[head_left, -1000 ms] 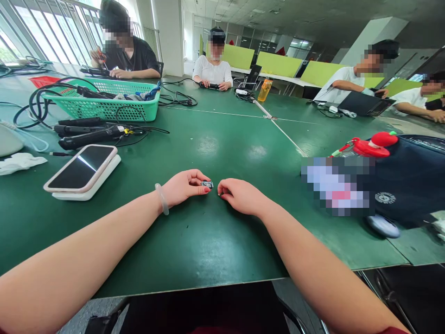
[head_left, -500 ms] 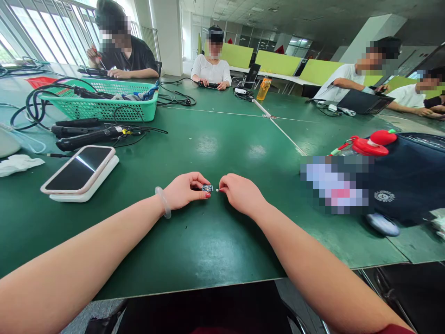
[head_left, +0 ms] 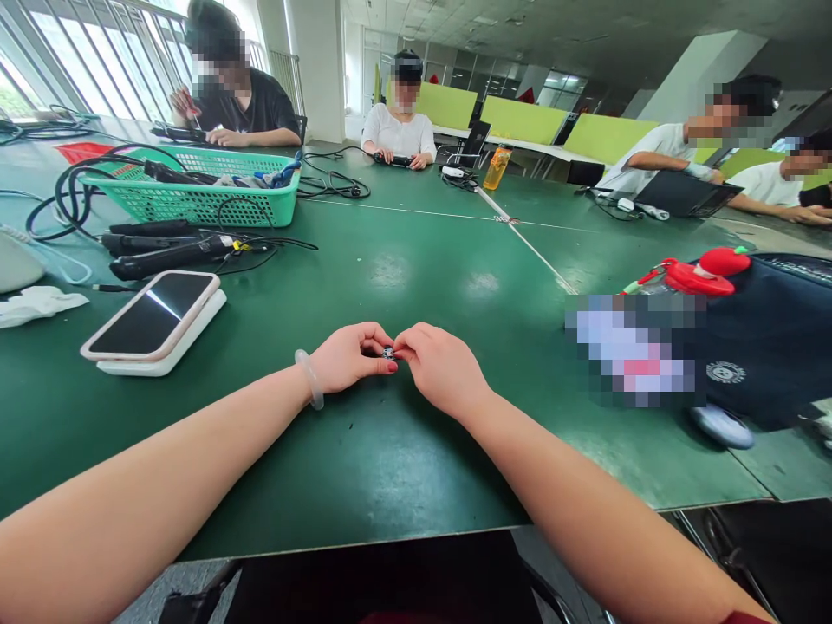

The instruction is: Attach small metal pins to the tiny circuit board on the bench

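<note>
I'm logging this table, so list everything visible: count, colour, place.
Table: 1, green, centre
Small board: 1, dark, near centre
Box: 1, white, near left
Phone: 1, black screen, on box
Basket: 1, green, far left
Devices: 2+, black, before basket
Tissue: 1, white, left edge
Cables: several, mostly black, scattered
Bottle: 1, orange, far side
Laptop: 1, black, far right
Bag: 1, navy, right
Mouse: 1, grey, beside bag
Partitions: several, lime, background
People: 4, black or white tops, around table
Bracelet: 1, pale, left wrist
Left hand: 1, red nails, holding board
Right hand: 1, at board's edge

Daylight fr. upper-L window (head_left: 48,39), glare on tbl (head_left: 403,485) & phone (head_left: 156,312), wide-angle stretch at edges.
</note>
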Demonstrator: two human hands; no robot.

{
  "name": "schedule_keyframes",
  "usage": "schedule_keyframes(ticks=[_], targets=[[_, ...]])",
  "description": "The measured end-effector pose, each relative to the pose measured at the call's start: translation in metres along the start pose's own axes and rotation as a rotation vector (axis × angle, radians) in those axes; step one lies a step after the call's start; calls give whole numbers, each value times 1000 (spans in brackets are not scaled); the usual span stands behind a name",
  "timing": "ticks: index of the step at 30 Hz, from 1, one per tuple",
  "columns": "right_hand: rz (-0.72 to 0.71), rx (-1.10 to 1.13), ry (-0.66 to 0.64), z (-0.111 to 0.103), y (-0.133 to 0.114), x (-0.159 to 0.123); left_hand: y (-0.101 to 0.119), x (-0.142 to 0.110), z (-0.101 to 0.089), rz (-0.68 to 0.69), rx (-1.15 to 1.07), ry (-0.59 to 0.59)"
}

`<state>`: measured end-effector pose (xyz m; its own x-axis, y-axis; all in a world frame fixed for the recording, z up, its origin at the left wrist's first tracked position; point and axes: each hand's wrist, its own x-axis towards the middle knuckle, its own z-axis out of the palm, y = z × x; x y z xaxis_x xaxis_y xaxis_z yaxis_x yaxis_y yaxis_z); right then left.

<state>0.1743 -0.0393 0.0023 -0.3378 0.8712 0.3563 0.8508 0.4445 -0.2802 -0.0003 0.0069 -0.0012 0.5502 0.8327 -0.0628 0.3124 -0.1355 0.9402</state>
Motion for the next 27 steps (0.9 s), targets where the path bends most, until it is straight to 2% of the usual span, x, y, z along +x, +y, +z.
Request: schedule_keyframes(ticks=[7,13,19,23,27], targets=[[35,34,50,-11,2,-1,-1,2,-1,-16,-133,46],[37,26,40,-5,4,-1,1,1,-2,-36,-149,57],[16,-61,49,2,-1,1,9,-2,2,-126,-482,-1],[-7,-71,50,6,-1,3,10,-3,2,-210,-591,44],[3,-21,62,6,-1,2,8,0,-7,-197,-566,116]])
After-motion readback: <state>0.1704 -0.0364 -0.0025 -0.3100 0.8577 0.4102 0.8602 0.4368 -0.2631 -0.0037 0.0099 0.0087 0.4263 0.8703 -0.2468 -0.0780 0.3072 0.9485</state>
